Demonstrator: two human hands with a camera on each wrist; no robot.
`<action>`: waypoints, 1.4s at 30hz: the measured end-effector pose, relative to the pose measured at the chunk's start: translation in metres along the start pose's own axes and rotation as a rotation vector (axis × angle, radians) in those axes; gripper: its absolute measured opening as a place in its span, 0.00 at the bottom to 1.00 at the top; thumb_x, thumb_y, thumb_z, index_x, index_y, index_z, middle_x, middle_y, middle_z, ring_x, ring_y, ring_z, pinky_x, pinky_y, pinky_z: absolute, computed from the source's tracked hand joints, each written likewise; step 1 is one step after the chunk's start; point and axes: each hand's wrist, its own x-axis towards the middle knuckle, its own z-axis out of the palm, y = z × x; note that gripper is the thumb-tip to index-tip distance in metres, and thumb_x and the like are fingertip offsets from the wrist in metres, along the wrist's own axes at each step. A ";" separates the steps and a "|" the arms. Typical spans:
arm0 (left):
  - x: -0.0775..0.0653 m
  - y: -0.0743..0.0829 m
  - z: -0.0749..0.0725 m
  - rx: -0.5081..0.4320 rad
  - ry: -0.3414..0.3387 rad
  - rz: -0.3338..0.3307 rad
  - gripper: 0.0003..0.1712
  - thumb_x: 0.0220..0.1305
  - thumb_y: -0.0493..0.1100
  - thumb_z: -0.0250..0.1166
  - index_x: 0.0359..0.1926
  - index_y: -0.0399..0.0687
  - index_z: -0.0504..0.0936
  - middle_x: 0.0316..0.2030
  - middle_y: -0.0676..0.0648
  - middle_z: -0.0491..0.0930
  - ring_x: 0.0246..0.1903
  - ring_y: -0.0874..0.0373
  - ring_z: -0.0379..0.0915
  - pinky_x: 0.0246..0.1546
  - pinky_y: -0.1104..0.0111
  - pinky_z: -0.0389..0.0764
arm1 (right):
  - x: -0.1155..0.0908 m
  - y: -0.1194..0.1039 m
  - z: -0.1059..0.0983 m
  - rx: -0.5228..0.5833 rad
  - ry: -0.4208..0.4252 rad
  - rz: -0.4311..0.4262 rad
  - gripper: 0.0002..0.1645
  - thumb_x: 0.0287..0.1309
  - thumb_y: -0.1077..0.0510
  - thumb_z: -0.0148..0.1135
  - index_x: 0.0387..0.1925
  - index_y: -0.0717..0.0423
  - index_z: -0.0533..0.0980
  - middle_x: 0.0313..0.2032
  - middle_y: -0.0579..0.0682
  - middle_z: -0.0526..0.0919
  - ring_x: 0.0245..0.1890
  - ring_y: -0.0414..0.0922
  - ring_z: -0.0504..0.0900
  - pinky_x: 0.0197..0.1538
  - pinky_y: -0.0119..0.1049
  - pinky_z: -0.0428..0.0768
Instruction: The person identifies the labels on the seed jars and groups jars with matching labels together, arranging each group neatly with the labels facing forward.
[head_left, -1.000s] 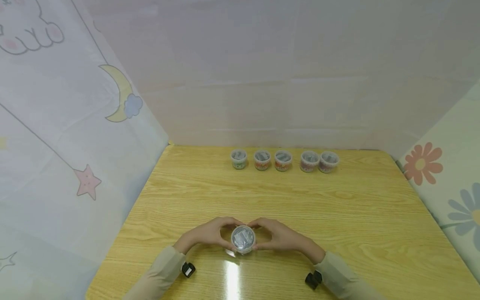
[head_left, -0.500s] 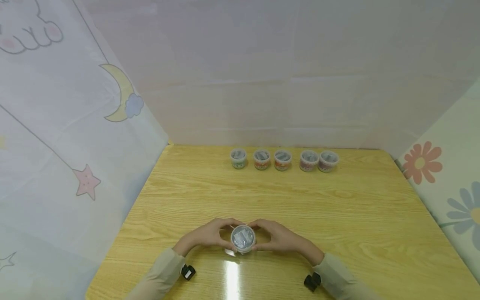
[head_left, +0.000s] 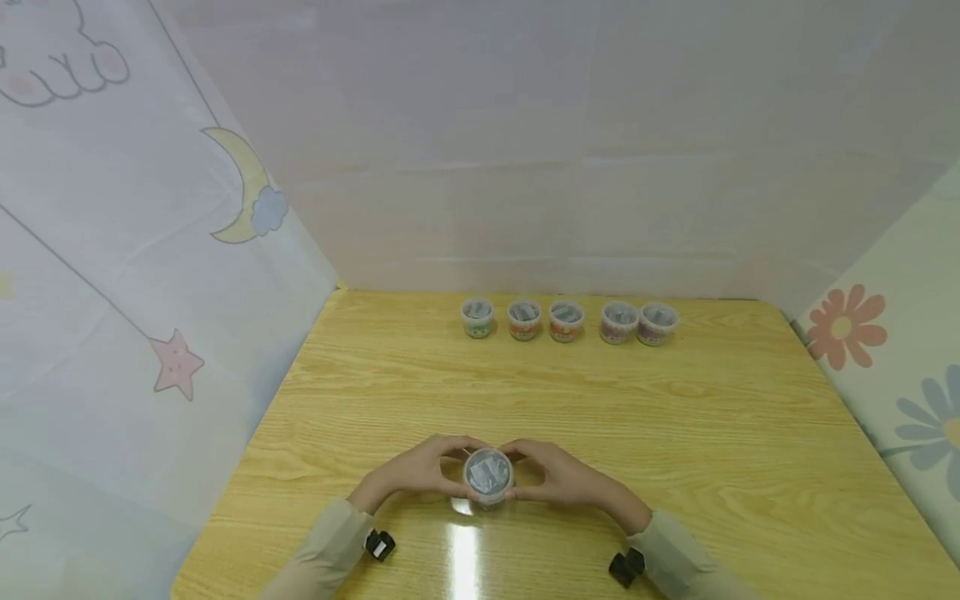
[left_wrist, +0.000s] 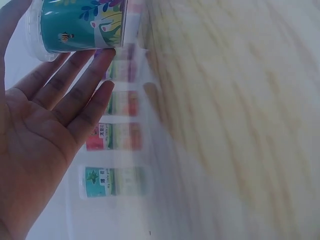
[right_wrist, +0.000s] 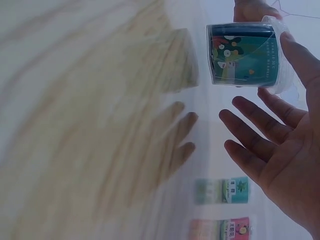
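Note:
A small round tub (head_left: 488,475) with a clear lid and a silvery packet under it is between my two hands near the front of the table. Its teal label (right_wrist: 250,57) carries flowers and pictures in the right wrist view. My left hand (head_left: 431,467) pinches one side of the lid's rim between thumb and fingers; on the opposite side my right hand (head_left: 558,475) does likewise. The tub's base stands a little off the tabletop in the right wrist view, with its reflection beneath. The lower fingers (left_wrist: 87,107) of the left hand stretch out free.
Along the back edge of the wooden table (head_left: 570,392) several similar tubs stand in a row: a green one (head_left: 477,319), two orange-red ones (head_left: 524,322) and two purple ones (head_left: 617,325) at the right. Patterned cloth walls (head_left: 480,192) enclose the table at back and sides.
The tub has come up very slightly between the hands, its reflection showing a bit more. Both hands keep their hold, and the row of tubs stays as it was.

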 end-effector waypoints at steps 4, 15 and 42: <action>0.002 0.001 -0.001 0.005 0.003 0.004 0.34 0.58 0.51 0.73 0.65 0.56 0.72 0.60 0.58 0.74 0.57 0.61 0.70 0.62 0.60 0.70 | -0.001 -0.002 -0.001 0.014 0.012 0.002 0.35 0.59 0.41 0.66 0.64 0.49 0.68 0.58 0.41 0.76 0.58 0.44 0.74 0.62 0.53 0.71; 0.011 0.003 -0.004 0.019 0.073 0.054 0.34 0.60 0.50 0.71 0.65 0.52 0.71 0.58 0.55 0.75 0.55 0.60 0.73 0.60 0.60 0.72 | -0.002 -0.005 -0.006 0.061 0.078 0.009 0.38 0.59 0.45 0.67 0.67 0.49 0.65 0.61 0.45 0.73 0.60 0.46 0.74 0.61 0.46 0.74; 0.033 0.015 -0.004 -0.047 0.216 0.048 0.39 0.66 0.61 0.61 0.72 0.52 0.63 0.60 0.52 0.74 0.54 0.58 0.74 0.57 0.54 0.74 | -0.001 -0.004 -0.020 0.106 0.297 0.010 0.30 0.60 0.63 0.67 0.62 0.63 0.68 0.53 0.58 0.79 0.47 0.48 0.82 0.49 0.42 0.82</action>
